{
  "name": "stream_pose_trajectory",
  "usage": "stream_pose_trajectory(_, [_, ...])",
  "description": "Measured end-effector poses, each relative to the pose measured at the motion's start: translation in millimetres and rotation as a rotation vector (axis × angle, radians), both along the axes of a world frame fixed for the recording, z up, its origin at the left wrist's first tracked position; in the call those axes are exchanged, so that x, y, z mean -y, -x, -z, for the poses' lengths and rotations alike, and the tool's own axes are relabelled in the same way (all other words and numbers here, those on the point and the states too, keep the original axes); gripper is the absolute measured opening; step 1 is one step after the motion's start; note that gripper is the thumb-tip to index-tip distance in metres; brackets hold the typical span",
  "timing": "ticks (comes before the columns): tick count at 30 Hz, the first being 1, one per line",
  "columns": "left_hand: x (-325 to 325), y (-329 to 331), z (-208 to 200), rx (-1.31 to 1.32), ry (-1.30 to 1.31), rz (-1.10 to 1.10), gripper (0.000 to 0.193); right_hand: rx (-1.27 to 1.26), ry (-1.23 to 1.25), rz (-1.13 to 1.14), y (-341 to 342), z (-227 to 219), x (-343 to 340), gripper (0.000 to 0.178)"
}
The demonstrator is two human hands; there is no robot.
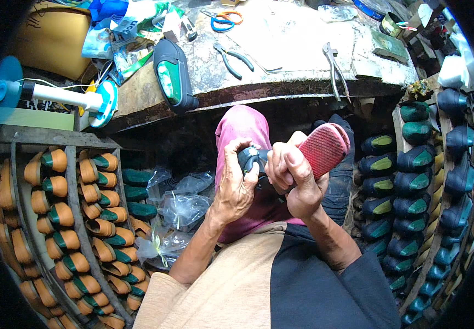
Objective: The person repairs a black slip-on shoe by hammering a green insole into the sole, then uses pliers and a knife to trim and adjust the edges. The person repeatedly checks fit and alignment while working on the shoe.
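Both my hands are raised in front of me over my lap. The fingers of my left hand (235, 183) are curled round a small dark, rounded piece (248, 159). My right hand (303, 172) is closed on a red, textured, sole-shaped piece (324, 149), whose rounded end sticks out to the right. Fingers hide where the dark and red pieces meet, so I cannot tell whether they are joined. Below them a pink cloth (243, 123) lies over my leg. On the bench's near edge lies a dark shoe (174, 77) with a green inside.
Dark-handled pliers (233, 60), long pincers (334, 71) and orange-and-blue scissors (226, 21) lie on the worn bench (292, 49). Racks of orange shoes (59, 214) stand left, dark shoes (409, 206) right. Clear plastic bags (179, 208) sit beside me. A white-and-blue lamp-like stand (67, 97) is upper left.
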State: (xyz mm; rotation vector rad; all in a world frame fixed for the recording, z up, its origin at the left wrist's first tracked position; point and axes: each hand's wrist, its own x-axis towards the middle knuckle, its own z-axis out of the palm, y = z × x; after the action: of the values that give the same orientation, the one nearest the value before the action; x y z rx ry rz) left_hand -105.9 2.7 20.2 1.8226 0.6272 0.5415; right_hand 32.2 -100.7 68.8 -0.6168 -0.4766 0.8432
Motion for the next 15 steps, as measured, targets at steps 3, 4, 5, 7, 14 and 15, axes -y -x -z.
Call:
stream_pose_trajectory(3, [-1.9,-0.9,1.3,-0.001,-0.02,0.014,0.058,0.015,0.027,0.014,3.0,1.1,1.0,0.008])
stream_pose_trajectory(4, [-2.2,-1.4,1.5,0.012,0.004,0.016,0.059,0.037,0.049,0.046,8.0,0.5,1.9,0.008])
stream_pose_trajectory(5, [-1.9,-1.5,1.7,0.025,0.029,0.017,0.059,0.069,0.037,0.077,12.4,0.4,1.7,0.007])
stream_pose_trajectory(7, [-2.3,-1.0,2.6,0.036,0.06,0.021,0.061,0.212,0.188,0.114,17.8,-0.7,4.5,0.023])
stream_pose_trajectory(14, [-5.3,-2.0,6.3,0.053,0.044,0.033,0.064,0.294,0.196,0.109,22.7,5.9,13.0,0.02])
stream_pose_trajectory(15, [-5.8,-2.5,7.1,0.06,0.035,0.034,0.065,0.308,0.207,0.103,22.8,7.5,15.6,0.02])
